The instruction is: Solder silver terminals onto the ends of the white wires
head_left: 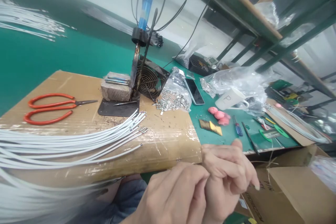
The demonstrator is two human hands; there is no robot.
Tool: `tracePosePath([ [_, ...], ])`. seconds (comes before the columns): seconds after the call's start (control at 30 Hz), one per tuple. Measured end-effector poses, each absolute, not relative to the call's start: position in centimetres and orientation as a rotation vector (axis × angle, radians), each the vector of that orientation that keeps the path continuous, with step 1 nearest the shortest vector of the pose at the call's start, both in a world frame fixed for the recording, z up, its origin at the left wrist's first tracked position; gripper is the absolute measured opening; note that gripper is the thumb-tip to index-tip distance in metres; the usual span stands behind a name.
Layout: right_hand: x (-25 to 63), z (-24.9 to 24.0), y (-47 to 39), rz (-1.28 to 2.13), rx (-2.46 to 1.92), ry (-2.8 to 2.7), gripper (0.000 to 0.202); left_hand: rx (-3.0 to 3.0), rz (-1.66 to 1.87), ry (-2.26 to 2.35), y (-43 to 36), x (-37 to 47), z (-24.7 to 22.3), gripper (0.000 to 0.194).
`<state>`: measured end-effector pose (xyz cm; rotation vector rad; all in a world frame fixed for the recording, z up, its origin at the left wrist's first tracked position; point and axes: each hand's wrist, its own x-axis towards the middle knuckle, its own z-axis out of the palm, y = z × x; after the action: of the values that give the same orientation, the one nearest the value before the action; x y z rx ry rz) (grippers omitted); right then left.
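Observation:
My left hand (174,192) and my right hand (225,176) are pressed together in front of the cardboard's near edge. Both have curled fingers, and the right little finger sticks out a bit. Whatever lies between the fingertips is hidden by the knuckles. To the left, a bundle of white cables (78,138) with small bare or metal ends lies across the cardboard sheet (170,143). Behind it a blue-handled soldering iron (147,5) stands upright over a block (115,89). Small metal connectors (174,100) lie heaped on a plastic bag.
Red-handled scissors (52,106) rest at left. A black fan (151,80) stands behind the iron. On the green table are a phone (194,91), a white mug (229,98), a yellow-brown sponge (210,126) and a blue screwdriver (238,127). An open carton (301,189) sits lower right.

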<state>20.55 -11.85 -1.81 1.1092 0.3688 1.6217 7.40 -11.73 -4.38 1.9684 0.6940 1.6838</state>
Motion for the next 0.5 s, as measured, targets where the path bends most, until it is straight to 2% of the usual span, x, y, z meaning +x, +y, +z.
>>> tracePosePath([
  [0.13, 20.6, -1.5, -11.8, 1.549, 1.081, 0.389, 0.046, 1.952, 1.599, 0.708, -11.9, 6.9, -4.5, 0.021],
  [0.23, 20.0, -0.5, -11.7, 1.531, 1.055, 0.432, 0.066, 1.937, 1.556, 0.700, -12.0, 6.7, -4.7, 0.023],
  [0.3, 19.3, 0.1, -11.7, 1.517, 1.054, 0.472, 0.072, 1.942, 1.534, 0.684, -12.0, 6.6, -4.8, 0.024],
  [0.4, 18.2, 0.6, -11.8, 1.492, 1.075, 0.501, 0.064, 1.939, 1.515, 0.684, -11.9, 6.4, -4.7, 0.025],
  [0.5, 17.9, 0.6, -11.9, 1.479, 1.082, 0.504, 0.065, 1.922, 1.487, 0.669, -11.9, 6.2, -4.7, 0.025],
])
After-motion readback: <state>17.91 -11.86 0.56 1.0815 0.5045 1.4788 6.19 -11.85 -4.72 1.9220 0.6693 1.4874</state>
